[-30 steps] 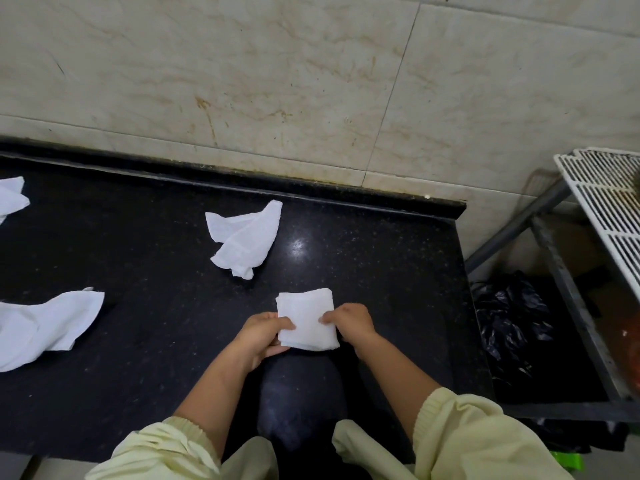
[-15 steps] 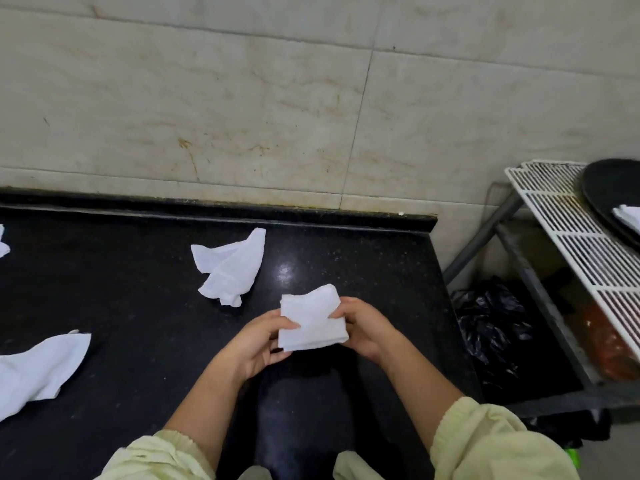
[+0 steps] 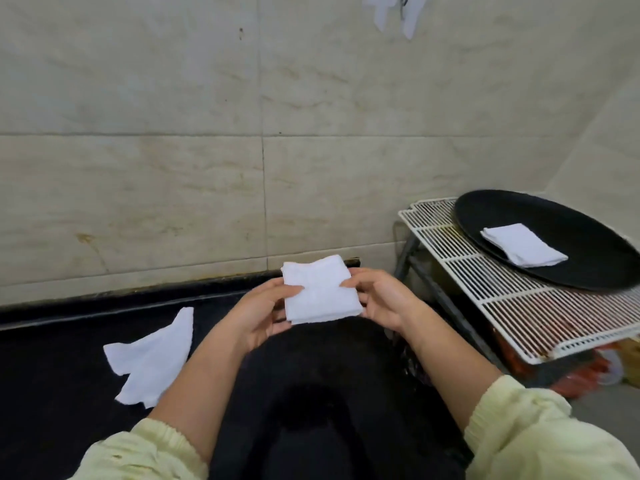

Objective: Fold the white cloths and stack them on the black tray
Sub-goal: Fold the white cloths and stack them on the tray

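Since a second back: lifted the folded cloth [image 3: 320, 294] clear of the bench [image 3: 52, 375] and swung the view toward 3 o'clock, bringing in the black tray [image 3: 595, 271], out of shot before.

Clamped on from both sides. Pinching the 9 o'clock edge with the left hand [image 3: 263, 313], thumb on top. Pinching the 3 o'clock edge with the right hand [image 3: 384, 299]. Held in the air over the bench's right end, roughly flat, near-square, a touch longer along 12–6.

Key relation: at about 2 o'clock from the held piece, well apart, past the bench end, sitting on a white wire rack [image 3: 485, 299]. Already carrying a stacked cloth [image 3: 523, 244], long axis running 10 to 4. Nearer on the right-hand side, so probably a right-hand carry, or both hands plus a body turn. Likely needs a small clockwise twist to match that 10–4 line before setting down on top.

Surface: black polished stone, raised lip along the back. At 8 o'clock from the hands, an unfolded cloth [image 3: 152, 358] lying crumpled on it, still to do.

Room: beige tiled wall [image 3: 173, 168] behind. Something white hanging at the top, 12 o'clock, too cropped to identify. Under the rack, red-orange clutter, can't tell what.
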`<state>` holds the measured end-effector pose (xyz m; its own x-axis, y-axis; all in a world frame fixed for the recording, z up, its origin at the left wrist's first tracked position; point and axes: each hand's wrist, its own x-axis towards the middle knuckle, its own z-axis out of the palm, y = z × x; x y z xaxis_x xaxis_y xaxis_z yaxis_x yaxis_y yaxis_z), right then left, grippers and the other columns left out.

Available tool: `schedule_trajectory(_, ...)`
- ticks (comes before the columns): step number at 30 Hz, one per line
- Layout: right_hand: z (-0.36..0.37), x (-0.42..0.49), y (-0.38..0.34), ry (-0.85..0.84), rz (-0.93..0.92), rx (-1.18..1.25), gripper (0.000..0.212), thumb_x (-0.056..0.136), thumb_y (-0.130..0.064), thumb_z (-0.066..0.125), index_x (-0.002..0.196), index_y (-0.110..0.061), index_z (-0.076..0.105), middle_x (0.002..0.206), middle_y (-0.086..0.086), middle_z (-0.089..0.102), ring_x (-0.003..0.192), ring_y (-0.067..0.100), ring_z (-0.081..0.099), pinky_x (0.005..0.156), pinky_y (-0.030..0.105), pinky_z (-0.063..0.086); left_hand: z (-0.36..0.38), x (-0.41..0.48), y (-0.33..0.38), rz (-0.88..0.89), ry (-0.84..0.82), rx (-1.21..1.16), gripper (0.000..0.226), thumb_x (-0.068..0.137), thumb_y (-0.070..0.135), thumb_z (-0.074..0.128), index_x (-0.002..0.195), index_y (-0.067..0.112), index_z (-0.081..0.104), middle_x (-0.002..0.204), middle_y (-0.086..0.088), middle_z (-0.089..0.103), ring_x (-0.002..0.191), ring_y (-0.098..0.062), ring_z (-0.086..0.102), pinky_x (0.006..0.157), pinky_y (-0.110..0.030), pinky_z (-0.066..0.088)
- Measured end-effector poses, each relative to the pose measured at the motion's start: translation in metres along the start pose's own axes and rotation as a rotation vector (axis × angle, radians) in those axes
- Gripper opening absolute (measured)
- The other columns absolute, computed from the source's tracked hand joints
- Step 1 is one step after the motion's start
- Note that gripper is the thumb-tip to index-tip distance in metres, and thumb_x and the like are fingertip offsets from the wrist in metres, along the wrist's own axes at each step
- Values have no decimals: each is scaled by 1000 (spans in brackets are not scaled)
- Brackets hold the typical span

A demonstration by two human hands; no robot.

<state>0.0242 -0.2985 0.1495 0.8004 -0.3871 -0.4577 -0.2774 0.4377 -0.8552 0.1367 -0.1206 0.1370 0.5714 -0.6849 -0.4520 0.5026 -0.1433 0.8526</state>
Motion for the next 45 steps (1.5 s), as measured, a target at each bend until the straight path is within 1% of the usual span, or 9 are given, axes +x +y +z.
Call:
schedule_trajectory(8, -97, -30, -86, 65, -113, 0, 33, 81, 2, 54, 112, -6, 64, 111, 13, 60, 82, 20, 63, 61, 26, 54, 115, 28, 48, 51, -62, 3, 8, 92, 21, 57, 100, 19, 60, 84, 0, 64, 55, -8, 67, 54, -21, 56)
schedule_trajectory(12, -165, -44, -122, 129, -164, -46, 36, 79, 1, 60, 115, -2, 60, 102, 12, 63, 75, 18, 64, 67, 29, 50, 189, 41, 58, 64, -102, 4, 4, 93, 17, 55, 95, 17, 59, 82, 2, 63, 59, -8, 64, 54, -19, 56)
schedule_trajectory(16, -227, -57, -143, 226, -176, -81, 21, 78, 2, 63, 97, -6, 66, 93, 11, 66, 79, 21, 65, 65, 29, 52, 257, 57, 53, 63, -119, 22, 5, 93, 14, 55, 95, 16, 59, 73, 2, 62, 49, -7, 61, 48, -19, 53)
schedule_trajectory(19, -268, -64, -152, 294, -173, -117, 16, 79, 1, 63, 92, -6, 68, 89, 10, 68, 73, 18, 66, 48, 22, 50, 305, 68, 46, 76, -105, 41, 5, 94, 11, 56, 97, 13, 59, 78, -2, 60, 59, -11, 56, 49, -20, 54)
schedule_trajectory(26, -332, -56, -164, 440, -166, -176, 20, 80, -3, 64, 100, -5, 68, 101, 15, 70, 92, 25, 65, 79, 36, 53, 371, 95, 43, 99, -69, 122, 9, 96, 6, 55, 101, 8, 62, 92, -10, 66, 76, -18, 60, 62, -26, 55)
schedule_trajectory(31, -352, -45, -165, 525, -173, -211, 22, 81, -4, 64, 102, -7, 69, 102, 14, 70, 94, 25, 66, 82, 37, 54, 392, 111, 35, 109, -30, 128, 24, 94, 3, 57, 117, 3, 59, 111, -15, 68, 81, -18, 64, 70, -25, 57)
schedule_trajectory(34, -359, -38, -165, 573, -156, -230, 21, 80, -4, 64, 101, -6, 70, 98, 13, 70, 84, 23, 64, 76, 35, 53, 400, 120, 34, 115, -14, 143, 24, 92, 1, 59, 116, 0, 61, 106, -14, 69, 77, -16, 66, 59, -20, 57)
schedule_trajectory(41, -363, -33, -157, 638, -109, -246, 14, 79, -2, 63, 92, -1, 68, 85, 14, 64, 68, 20, 57, 62, 30, 46, 408, 132, 24, 115, 89, 258, 6, 89, -1, 63, 84, 2, 63, 112, -22, 67, 100, -30, 66, 78, -31, 58)
schedule_trajectory(45, -364, -33, -155, 691, -101, -312, 18, 79, -2, 64, 96, 1, 66, 95, 17, 67, 83, 25, 62, 70, 34, 50, 409, 135, 25, 107, 100, 289, 14, 88, 1, 65, 101, -3, 64, 112, -21, 66, 101, -30, 67, 81, -32, 57)
